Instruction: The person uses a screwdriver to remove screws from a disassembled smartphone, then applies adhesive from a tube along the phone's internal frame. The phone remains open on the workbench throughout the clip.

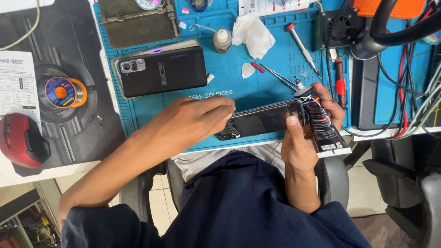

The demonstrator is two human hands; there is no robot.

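Phone (pixel 262 120) held over blue mat (pixel 275 64) on desk (pixel 18 177).

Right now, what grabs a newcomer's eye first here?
The two hands at the middle: the left hand steadies an opened phone at the near edge of the blue mat, and the right hand grips its other end together with a black glue tube. Behind them a second phone lies back up on the mat.

A white workbench (pixel 9 177) carries a blue repair mat (pixel 275 59) and a dark mouse pad (pixel 87 115), with a black phone (pixel 161 70), small bottle (pixel 222 40), crumpled tissue (pixel 253 33), tweezers (pixel 280 77) and screwdriver (pixel 302 48) on the former, a solder spool (pixel 64 92) and red mouse (pixel 20 140) on the latter.
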